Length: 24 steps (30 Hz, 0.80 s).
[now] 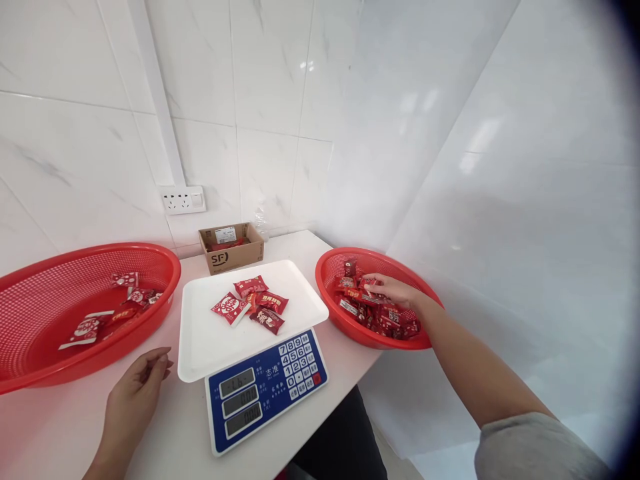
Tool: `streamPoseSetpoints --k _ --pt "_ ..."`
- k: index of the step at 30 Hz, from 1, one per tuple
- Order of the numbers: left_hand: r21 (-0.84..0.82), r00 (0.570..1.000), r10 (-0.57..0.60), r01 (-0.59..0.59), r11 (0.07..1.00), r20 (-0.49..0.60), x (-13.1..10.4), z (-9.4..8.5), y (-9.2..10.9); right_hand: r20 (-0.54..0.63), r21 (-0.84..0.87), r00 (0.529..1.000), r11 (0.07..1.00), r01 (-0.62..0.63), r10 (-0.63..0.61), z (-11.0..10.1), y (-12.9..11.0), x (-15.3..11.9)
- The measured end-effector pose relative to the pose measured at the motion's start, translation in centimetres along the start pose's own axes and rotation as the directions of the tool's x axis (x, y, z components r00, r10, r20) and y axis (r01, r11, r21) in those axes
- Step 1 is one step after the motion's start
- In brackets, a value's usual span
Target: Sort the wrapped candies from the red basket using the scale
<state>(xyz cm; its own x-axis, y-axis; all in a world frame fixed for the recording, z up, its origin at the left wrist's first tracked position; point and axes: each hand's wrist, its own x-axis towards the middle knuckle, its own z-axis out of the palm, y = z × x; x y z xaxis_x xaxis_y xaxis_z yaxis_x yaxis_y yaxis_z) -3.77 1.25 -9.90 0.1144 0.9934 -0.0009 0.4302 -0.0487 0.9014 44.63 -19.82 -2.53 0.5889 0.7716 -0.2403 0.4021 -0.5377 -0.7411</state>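
Note:
My right hand (395, 291) reaches into the right red basket (330, 267). Its fingers close on a red snack packet (371, 282) among several similar wrapped packets (387, 317). My left hand (137, 393) rests over the table, left of the scale, with thumb and fingers curled together and nothing visible in them. Between the hands stands a digital scale with a blue keypad panel (270, 387) and a white tray (200, 333). Several small red packets lie on that tray, among them a red-and-white packet (231, 308) and a dark red one (267, 320).
Another red basket (160, 267) at the left holds several packets (133, 307). Behind the scale sits a small cardboard box (240, 257) with something red inside. A wall socket (183, 199) is above it. Tiled walls border the white table (295, 243) at the back and right.

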Motion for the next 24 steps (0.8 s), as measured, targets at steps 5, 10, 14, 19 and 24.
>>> streamPoseSetpoints --k 5,10,14,19,24 --pt "0.013 1.000 -0.006 0.006 1.000 -0.007 -0.2 -0.3 0.1 -0.084 0.144 0.996 0.989 0.040 -0.028 -0.1 -1.3 0.3" --pt "0.003 1.000 0.011 -0.011 1.000 -0.020 -0.2 -0.4 0.1 -0.129 0.174 0.991 0.983 0.056 -0.033 -0.1 -1.6 1.1" --pt "0.008 1.000 0.011 -0.011 1.000 -0.013 -0.1 -0.3 -0.2 -0.095 0.145 0.993 0.986 0.078 -0.065 0.1 -1.9 1.0" --pt "-0.013 1.000 -0.018 0.018 1.000 0.005 0.1 -0.2 -0.5 0.047 0.041 0.995 0.995 0.088 -0.090 -0.1 -2.6 0.8" --pt "-0.013 1.000 -0.006 0.006 1.000 0.016 0.3 -0.2 -0.8 0.071 -0.170 0.994 0.981 0.098 -0.087 -0.3 -1.9 2.7"
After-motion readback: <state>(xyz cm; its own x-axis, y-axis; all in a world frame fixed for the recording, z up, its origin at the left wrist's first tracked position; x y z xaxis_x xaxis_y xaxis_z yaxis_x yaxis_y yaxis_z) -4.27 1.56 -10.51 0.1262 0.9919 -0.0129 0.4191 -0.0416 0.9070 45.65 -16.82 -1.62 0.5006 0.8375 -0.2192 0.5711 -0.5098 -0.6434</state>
